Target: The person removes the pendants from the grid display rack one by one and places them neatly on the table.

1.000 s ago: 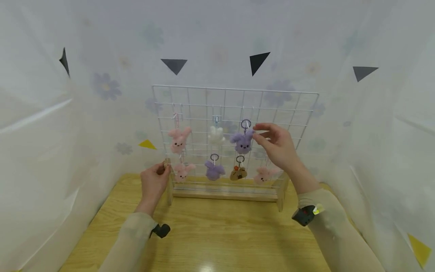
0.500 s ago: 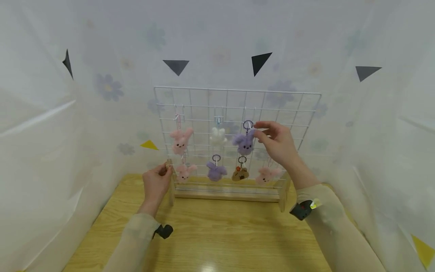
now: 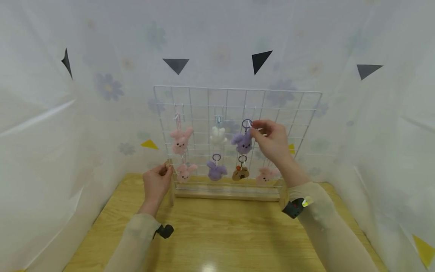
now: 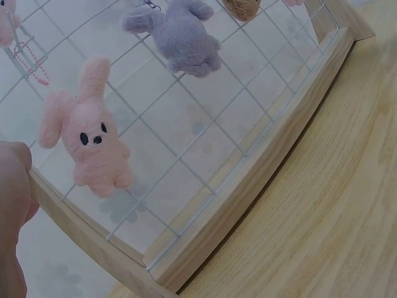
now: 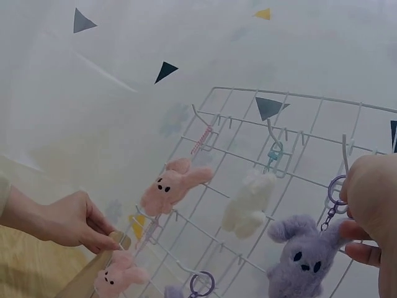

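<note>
A white wire grid rack [image 3: 238, 89] stands upright in a wooden base, hung with plush keychains. My left hand [image 3: 157, 183] grips the top of the rack's left wooden post [image 4: 93, 242] between thumb and fingers. On the right, my right hand [image 3: 273, 139] pinches the upper purple bunny keychain [image 5: 298, 261] at its ring and ear. That keychain's purple ring [image 5: 335, 190] still overlaps a white hook on the grid. Beside it in the same row hang a white plush [image 3: 218, 136] and a pink bunny [image 3: 180, 142].
The lower row holds a pink bunny [image 3: 184, 174], a purple bunny [image 3: 216, 172], a brown bear-like plush [image 3: 240, 173] and another pink bunny [image 3: 266, 175]. A wooden table [image 3: 217, 230] lies in front. Pale flower-printed sheeting [image 3: 217, 41] encloses the back and sides.
My right hand has shifted slightly left and up, closing in on the purple bunny's ring. The bunny has turned and swung a little. My left hand stays on the post.
</note>
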Action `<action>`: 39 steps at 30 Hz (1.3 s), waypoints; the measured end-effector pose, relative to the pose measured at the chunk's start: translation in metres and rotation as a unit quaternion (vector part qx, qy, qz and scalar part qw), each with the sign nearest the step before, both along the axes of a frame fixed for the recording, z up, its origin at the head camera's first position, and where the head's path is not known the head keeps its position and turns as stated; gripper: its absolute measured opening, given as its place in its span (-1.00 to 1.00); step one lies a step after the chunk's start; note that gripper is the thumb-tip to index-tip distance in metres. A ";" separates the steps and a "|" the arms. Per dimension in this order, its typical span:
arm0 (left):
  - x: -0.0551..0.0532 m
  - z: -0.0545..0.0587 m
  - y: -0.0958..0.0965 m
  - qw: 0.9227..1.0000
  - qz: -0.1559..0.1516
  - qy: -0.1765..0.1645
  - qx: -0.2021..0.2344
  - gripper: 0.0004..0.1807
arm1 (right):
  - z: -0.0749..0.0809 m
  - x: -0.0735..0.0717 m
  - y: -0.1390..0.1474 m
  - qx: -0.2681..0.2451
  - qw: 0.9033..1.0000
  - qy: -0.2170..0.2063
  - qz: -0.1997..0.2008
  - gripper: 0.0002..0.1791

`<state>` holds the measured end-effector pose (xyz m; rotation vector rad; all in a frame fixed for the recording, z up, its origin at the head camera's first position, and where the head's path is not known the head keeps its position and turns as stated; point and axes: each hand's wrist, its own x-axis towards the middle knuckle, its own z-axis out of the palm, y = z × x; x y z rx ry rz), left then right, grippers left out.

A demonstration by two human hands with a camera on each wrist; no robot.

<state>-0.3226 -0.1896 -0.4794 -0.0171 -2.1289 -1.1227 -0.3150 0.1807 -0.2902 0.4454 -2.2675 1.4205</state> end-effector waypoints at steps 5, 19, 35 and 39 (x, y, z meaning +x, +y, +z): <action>-0.001 0.002 0.000 1.000 -0.004 0.008 -0.002 -0.78 | 0.001 0.000 -0.001 -0.010 1.000 -0.001 -0.009 -0.73; -0.002 0.000 0.000 1.000 -0.002 0.021 -0.007 -0.80 | 0.001 -0.004 -0.001 -0.074 0.997 -0.011 0.023 -0.77; 0.002 0.000 0.003 1.000 0.002 -0.013 0.010 -0.74 | 0.008 -0.003 0.003 -0.043 0.999 -0.014 0.008 -0.74; 0.004 0.003 0.003 1.000 0.004 -0.016 0.010 -0.74 | 0.011 -0.001 0.003 -0.041 0.999 -0.008 0.013 -0.73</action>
